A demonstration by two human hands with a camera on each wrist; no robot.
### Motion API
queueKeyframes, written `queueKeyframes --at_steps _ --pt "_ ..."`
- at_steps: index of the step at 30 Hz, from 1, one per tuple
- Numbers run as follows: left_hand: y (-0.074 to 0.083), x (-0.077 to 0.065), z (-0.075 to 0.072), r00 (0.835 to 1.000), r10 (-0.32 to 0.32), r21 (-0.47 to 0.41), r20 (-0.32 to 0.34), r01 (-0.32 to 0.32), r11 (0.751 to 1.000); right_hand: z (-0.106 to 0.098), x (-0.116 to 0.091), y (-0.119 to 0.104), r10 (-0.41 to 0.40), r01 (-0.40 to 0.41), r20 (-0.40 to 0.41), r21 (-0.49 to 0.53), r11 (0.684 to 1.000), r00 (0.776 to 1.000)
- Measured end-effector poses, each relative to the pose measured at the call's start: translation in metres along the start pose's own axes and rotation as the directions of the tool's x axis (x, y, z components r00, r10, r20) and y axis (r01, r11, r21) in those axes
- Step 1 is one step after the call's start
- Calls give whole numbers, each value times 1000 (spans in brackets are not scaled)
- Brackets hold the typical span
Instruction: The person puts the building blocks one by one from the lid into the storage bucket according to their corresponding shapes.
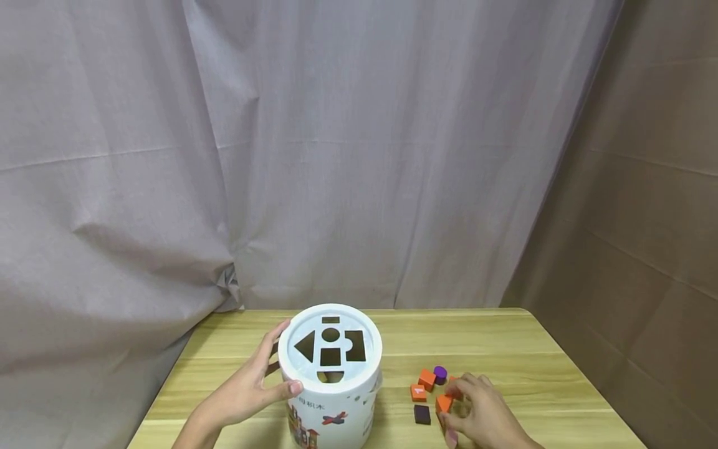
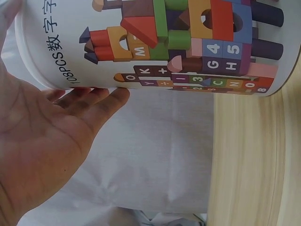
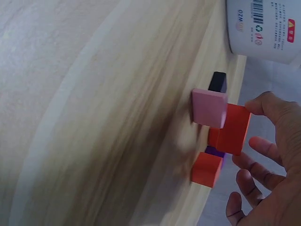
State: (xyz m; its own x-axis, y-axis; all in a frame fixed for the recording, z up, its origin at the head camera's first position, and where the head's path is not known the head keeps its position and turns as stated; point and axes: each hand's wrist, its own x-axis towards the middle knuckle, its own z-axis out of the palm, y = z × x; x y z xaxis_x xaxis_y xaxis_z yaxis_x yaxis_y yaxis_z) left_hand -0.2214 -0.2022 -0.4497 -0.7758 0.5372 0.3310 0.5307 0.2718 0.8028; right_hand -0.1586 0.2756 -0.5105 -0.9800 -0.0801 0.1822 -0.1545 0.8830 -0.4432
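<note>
A white bucket with a shape-sorter lid stands at the front of the table. My left hand grips its upper left side, thumb at the front of the rim and fingers round the far side; castle pictures show in the left wrist view. At the right, my right hand pinches an orange block with a triangular end between thumb and fingertips. Close by are a pink block, a dark block, an orange block marked 1, another orange block and a purple cylinder.
The wooden table has a grey curtain behind it and a brownish fabric wall along its right. One more orange block lies beside the right hand, partly hidden by it in the head view.
</note>
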Motion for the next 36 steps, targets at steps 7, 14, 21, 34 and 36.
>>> queueKeyframes --at_steps 7,14,21,34,36 --pt "0 0 -1 1000 8 10 -6 -8 1000 -14 0 -11 8 -8 -27 16 1000 1000" --pt "0 -1 0 1000 6 5 -5 -6 1000 -22 1 -19 -157 159 -220 -6 987 963" --pt "-1 -2 -1 1000 -20 -17 -5 20 1000 -29 9 -28 -350 352 -321 -53 934 880" --pt "-1 -2 1 1000 4 -36 3 -4 999 -58 10 -66 -287 310 -307 27 950 907" --pt "0 -2 1 1000 -1 -32 3 1 999 -60 11 -71 -284 304 -305 21 952 909"
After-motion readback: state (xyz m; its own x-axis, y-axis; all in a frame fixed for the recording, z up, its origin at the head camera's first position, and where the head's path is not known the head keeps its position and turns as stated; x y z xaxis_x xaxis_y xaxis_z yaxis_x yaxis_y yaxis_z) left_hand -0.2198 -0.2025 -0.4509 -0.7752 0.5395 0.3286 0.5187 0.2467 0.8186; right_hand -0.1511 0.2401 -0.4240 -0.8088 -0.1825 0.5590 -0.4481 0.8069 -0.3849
